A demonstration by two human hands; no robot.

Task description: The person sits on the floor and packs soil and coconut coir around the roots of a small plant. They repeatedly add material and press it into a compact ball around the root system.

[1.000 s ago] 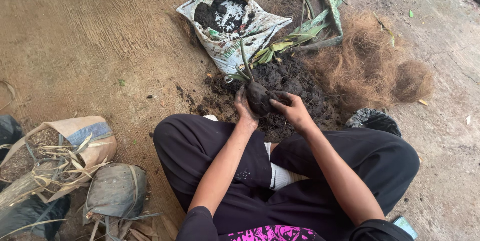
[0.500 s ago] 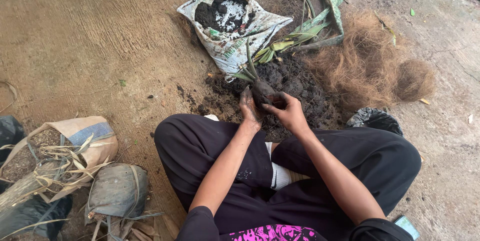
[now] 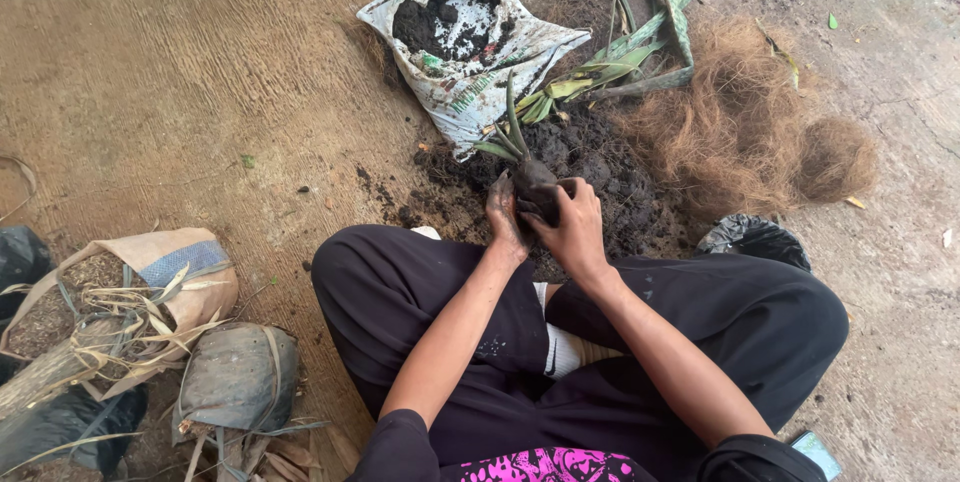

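I sit cross-legged on a concrete floor. My left hand (image 3: 502,214) and my right hand (image 3: 573,226) are both wrapped around a dark soil ball (image 3: 535,182) with a small green-leaved plant (image 3: 507,134) sticking up from it. The ball sits just above a heap of dark soil (image 3: 590,167) in front of my knees. Both hands are smeared with soil.
An open white sack of dark soil (image 3: 455,27) lies beyond the heap. Long green leaves (image 3: 625,57) and a mound of brown coconut fibre (image 3: 750,127) lie to the right. A black plastic bag (image 3: 755,239) sits by my right knee. Sacks and dry leaves (image 3: 130,302) lie at left.
Both hands have closed more tightly around the soil ball, and the right hand has shifted over its top and side. The plant stands more upright.
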